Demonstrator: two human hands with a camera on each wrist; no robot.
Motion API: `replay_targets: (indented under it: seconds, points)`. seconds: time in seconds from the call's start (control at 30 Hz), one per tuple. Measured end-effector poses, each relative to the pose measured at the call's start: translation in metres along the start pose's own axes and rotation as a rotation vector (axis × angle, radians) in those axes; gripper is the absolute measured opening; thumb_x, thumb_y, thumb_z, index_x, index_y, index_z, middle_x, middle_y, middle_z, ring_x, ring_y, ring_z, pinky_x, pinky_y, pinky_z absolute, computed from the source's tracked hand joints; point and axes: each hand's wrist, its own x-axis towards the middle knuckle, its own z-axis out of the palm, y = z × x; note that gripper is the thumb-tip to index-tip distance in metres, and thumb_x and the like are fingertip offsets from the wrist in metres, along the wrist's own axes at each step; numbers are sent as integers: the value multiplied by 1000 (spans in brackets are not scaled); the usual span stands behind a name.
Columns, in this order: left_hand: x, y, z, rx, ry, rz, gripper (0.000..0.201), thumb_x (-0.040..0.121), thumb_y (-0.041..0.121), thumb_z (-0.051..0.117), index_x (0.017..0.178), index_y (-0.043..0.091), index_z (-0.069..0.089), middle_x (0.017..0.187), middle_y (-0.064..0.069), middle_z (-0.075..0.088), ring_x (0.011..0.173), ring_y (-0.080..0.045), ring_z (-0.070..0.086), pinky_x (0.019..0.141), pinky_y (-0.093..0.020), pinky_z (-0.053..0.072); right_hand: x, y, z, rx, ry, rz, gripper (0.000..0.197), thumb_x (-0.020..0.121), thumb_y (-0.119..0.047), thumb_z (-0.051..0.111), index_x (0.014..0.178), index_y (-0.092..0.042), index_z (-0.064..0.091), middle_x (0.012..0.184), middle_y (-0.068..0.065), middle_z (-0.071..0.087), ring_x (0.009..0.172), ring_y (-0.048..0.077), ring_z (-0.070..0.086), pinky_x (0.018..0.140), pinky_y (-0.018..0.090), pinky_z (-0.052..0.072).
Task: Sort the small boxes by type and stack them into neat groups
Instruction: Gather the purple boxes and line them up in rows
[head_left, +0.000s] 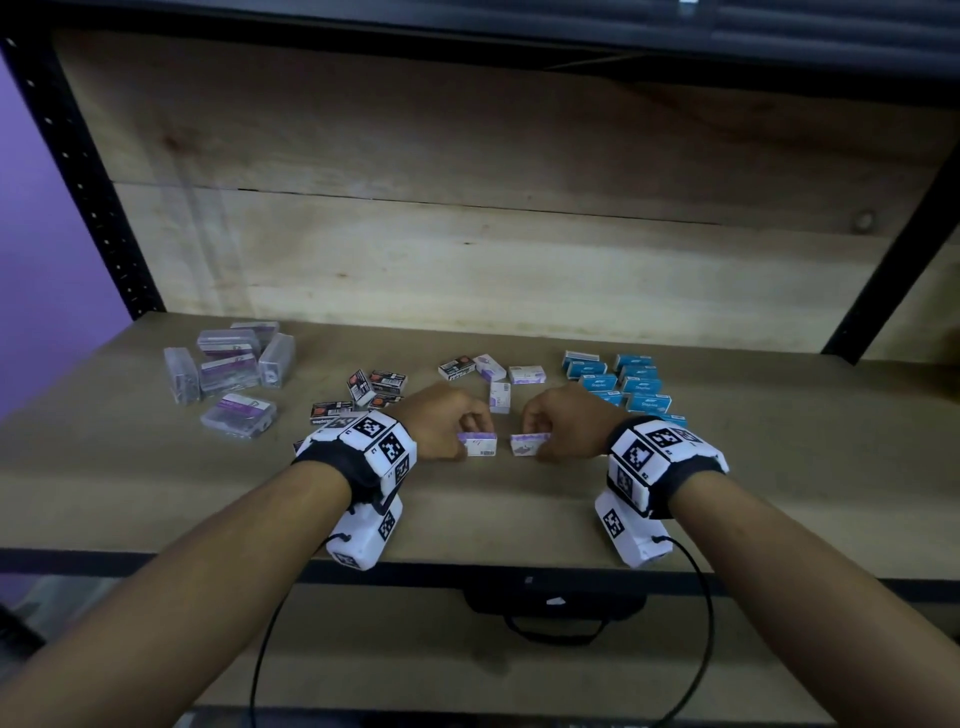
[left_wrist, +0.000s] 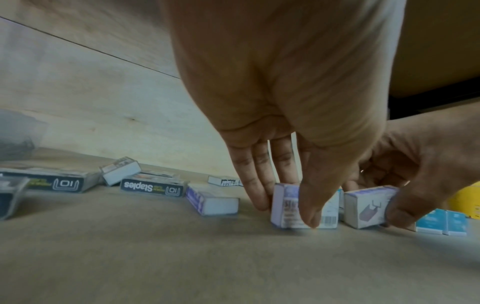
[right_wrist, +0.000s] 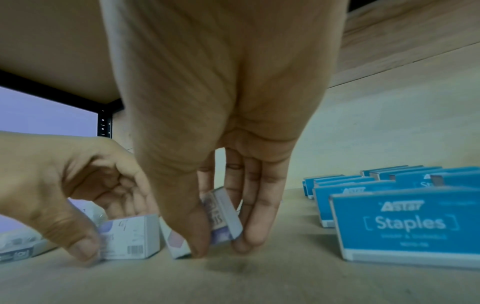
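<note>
My left hand (head_left: 470, 434) pinches a small white-and-purple staple box (head_left: 480, 445) that stands on edge on the wooden shelf (head_left: 467, 499). In the left wrist view the thumb lies over the front of this box (left_wrist: 330, 214) and the fingers reach behind it. Close to its right, my right hand (head_left: 535, 436) pinches a second white-and-purple box (head_left: 527, 445), tilted between thumb and fingers (right_wrist: 223, 211). Both boxes touch the shelf. More white-and-purple boxes (head_left: 500, 396) lie loose behind the hands.
Blue staple boxes (head_left: 641, 387) stand in rows at the right, close to my right wrist. Black staple boxes (head_left: 382, 387) lie scattered at centre left. Clear plastic cases (head_left: 231, 369) pile up at far left. The shelf's back wall (head_left: 467, 234) is wooden boards.
</note>
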Motion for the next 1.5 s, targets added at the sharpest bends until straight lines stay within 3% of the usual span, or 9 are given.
replay_targets:
  seconds: [0.17,0.37,0.67,0.83,1.0,1.17,1.27,1.5]
  points:
    - [-4,0,0,17,2,-12,44,68,6,76,108,22,69,95,6,69,82,-3,63,79,-21,54,-3,0,0,25,10,-14,19,75,-17,71,94,-16,71,94,0,69,79,9,53,70,22,39]
    - [-3,-1,4,6,34,-27,34,77,2,70,105,20,70,95,3,71,76,-1,60,67,-7,45,-2,-2,2,22,21,-7,19,76,-21,72,94,-15,70,96,1,70,90,17,61,76,26,45]
    - [0,-1,4,0,18,3,32,74,3,69,102,19,71,92,4,71,79,-6,65,72,-16,52,5,-6,7,18,6,23,22,74,-23,75,95,-19,68,95,-3,64,84,10,53,70,22,38]
    - [-2,-2,-3,-48,-10,20,36,72,7,74,107,16,70,95,2,71,82,-8,65,79,-22,55,9,-8,-1,34,-80,35,33,72,-26,78,102,-19,66,94,-6,58,85,9,52,73,23,41]
    - [-4,-19,-25,-90,-30,-32,39,73,12,78,110,15,68,106,-2,69,98,-16,64,90,-30,53,18,-11,-21,219,-151,79,36,72,-25,78,105,-20,66,95,-5,66,89,11,61,83,27,50]
    - [-8,-43,-42,-26,-67,-93,40,74,13,77,111,21,66,111,2,67,98,-10,60,91,-27,51,36,-14,-27,239,-61,122,25,82,-28,68,106,-22,66,106,-3,67,102,16,61,94,33,49]
    - [-8,-51,-42,23,-74,-142,40,75,16,76,112,22,65,112,4,65,104,-13,60,94,-31,50,47,-17,-25,223,-34,165,28,82,-31,68,109,-22,64,110,0,65,105,18,59,90,30,47]
    - [-1,-53,-39,219,-132,-113,51,73,12,76,121,22,63,118,2,59,107,-17,58,91,-28,49,65,-24,-20,25,-129,141,44,87,-27,63,129,-20,53,135,5,53,122,24,49,100,31,40]
